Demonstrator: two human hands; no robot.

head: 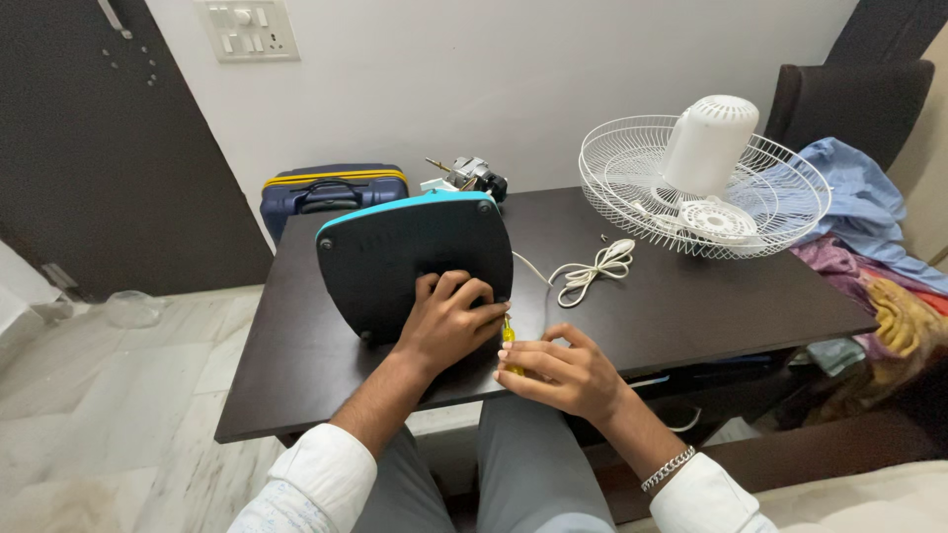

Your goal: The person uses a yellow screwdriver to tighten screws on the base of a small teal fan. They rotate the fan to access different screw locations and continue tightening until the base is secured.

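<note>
A dark fan base with a teal rim (400, 252) stands tilted on its edge on the dark table (681, 306), its underside facing me. My left hand (449, 321) presses flat against that underside near its lower right corner. My right hand (563, 373) grips a yellow-handled screwdriver (508, 341), its tip pointing up at the base's lower right edge. A white power cord (592, 268) runs from the base and lies coiled on the table.
A white fan grille with a white motor cover (706, 178) sits at the table's back right. A small motor part (474, 178) lies behind the base. A blue suitcase (331, 192) stands by the wall. Clothes (869, 237) are heaped on a chair at right.
</note>
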